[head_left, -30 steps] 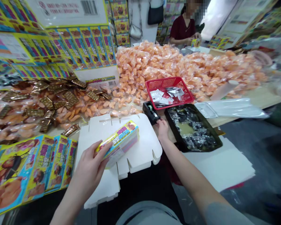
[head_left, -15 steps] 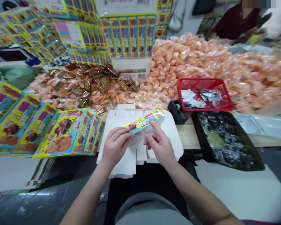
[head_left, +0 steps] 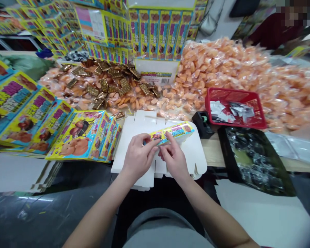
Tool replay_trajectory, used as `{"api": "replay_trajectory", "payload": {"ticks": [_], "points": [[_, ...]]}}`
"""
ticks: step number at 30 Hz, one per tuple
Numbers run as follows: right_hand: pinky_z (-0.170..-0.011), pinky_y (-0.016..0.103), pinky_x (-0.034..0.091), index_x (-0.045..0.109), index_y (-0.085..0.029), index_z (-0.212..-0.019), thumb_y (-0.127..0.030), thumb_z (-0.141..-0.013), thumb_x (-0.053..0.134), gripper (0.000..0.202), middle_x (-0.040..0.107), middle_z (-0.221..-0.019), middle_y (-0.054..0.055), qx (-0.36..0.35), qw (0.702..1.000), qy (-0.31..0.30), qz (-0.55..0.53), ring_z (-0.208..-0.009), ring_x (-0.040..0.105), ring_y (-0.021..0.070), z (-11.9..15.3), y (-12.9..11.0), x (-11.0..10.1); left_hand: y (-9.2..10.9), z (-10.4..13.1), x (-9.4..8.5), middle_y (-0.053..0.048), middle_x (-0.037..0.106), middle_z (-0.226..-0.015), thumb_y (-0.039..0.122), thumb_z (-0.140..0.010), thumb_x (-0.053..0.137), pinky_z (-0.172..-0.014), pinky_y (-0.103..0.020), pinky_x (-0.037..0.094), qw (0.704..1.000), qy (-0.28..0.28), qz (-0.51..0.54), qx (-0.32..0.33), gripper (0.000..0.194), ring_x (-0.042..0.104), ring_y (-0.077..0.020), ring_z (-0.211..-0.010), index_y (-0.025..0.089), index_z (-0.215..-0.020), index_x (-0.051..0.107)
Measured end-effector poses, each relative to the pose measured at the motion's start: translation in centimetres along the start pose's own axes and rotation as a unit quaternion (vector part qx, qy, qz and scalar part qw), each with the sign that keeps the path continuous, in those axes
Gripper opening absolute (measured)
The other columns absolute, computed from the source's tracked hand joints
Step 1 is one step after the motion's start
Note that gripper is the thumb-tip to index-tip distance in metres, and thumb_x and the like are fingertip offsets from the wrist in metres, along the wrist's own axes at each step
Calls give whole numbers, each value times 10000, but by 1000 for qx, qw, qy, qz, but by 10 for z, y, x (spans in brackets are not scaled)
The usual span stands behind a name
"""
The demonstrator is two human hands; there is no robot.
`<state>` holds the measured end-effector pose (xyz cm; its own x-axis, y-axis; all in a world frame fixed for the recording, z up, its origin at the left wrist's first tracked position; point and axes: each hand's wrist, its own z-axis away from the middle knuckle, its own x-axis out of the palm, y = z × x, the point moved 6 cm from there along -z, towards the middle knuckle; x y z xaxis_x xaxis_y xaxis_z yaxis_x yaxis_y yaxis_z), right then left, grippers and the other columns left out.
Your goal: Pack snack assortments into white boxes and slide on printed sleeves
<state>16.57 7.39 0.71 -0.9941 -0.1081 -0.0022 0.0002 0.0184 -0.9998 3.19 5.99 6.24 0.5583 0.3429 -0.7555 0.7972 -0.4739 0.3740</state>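
Note:
My left hand [head_left: 140,153] grips the left end of a printed yellow-and-blue carton [head_left: 174,132], its thumb lying along the near face. The index finger of my right hand [head_left: 173,155] rests along the carton's front edge, while its other fingers curl beneath and hold the near side. The carton is tilted, its right end pointing up and away. Under both hands lie stacked white flattened cardboard blanks [head_left: 134,137]. What the hidden underside of the carton looks like cannot be seen.
Folded printed cartons [head_left: 80,134] stand at the left. Behind are bagged orange pieces [head_left: 212,65] and gold-brown packets [head_left: 111,74]. A black tape dispenser [head_left: 203,124], a red basket [head_left: 236,93] of sachets and a black tray [head_left: 228,162] of clear-wrapped dark items stand right. Another person is at far right.
My left thumb has moved along the carton's near face, and my left hand has come closer to my right. The view has shifted, so the surroundings sit further right.

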Motion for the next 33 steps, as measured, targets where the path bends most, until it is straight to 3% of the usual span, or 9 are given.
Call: {"api": "replay_trajectory", "payload": {"ticks": [5,9,16,18,21,24,26,29,33], "points": [[-667,300,518,257,-230,-1503,-307,-910,513,651,580,-703,-38,-21,999,-12,-28,-678,587,144,0,15,1,1,-8,7,-78,633,-1203,303,-870,637,-1007,-438,414,997,23,0,-80,149,503,-261,-1160,212,-983,668],[-691,319,518,135,-252,-1539,-263,-918,497,718,617,-695,-44,-31,996,-27,84,-648,610,152,5,20,-10,-2,-10,11,-63,666,-1146,286,-835,669,-980,-447,419,997,31,-8,-73,175,545,-253,-1097,213,-988,624],[-790,356,502,587,-245,-1306,-357,-933,503,399,692,-901,54,-222,924,-63,305,-807,617,204,3,-38,-20,-18,-2,21,-121,581,-1174,202,-729,722,-944,-406,481,994,11,79,-69,593,559,-249,-1113,166,-1269,479],[-747,336,507,595,-226,-1287,-357,-951,464,384,691,-880,54,-221,929,12,297,-771,624,195,1,-44,-34,-14,2,6,-97,599,-1118,208,-729,733,-905,-382,503,992,9,85,-90,567,590,-233,-1052,182,-1246,500],[-698,317,503,581,-190,-1286,-332,-952,450,386,656,-789,38,-206,929,111,285,-679,601,172,9,-25,-57,9,10,-48,-83,595,-1111,197,-779,700,-938,-387,485,992,102,4,-78,494,579,-227,-1057,211,-1236,513],[-675,327,499,605,-157,-1242,-304,-933,459,372,644,-768,45,-207,918,62,333,-647,574,172,20,15,-60,28,21,-108,-95,550,-1226,128,-811,644,-1040,-434,414,965,211,-155,-27,531,511,-250,-1184,250,-1303,485],[-675,345,500,618,-141,-1217,-282,-929,438,368,641,-768,59,-219,904,30,366,-667,569,188,26,39,-59,20,27,-134,-97,533,-1258,97,-807,628,-1092,-470,355,942,235,-240,-13,558,476,-268,-1233,266,-1321,491],[-696,377,504,623,-127,-1207,-259,-933,410,371,619,-745,69,-238,887,12,396,-706,558,214,31,59,-55,-18,36,-148,-117,545,-1259,83,-810,588,-1139,-521,266,932,205,-294,-48,549,446,-295,-1277,257,-1326,518],[-714,390,519,607,-138,-1222,-228,-938,415,354,620,-776,73,-248,884,4,395,-740,570,220,29,65,-51,-50,76,-130,-176,450,-1406,114,-772,591,-1153,-621,145,944,123,-290,-101,694,324,-369,-1385,219,-1432,401]]}}
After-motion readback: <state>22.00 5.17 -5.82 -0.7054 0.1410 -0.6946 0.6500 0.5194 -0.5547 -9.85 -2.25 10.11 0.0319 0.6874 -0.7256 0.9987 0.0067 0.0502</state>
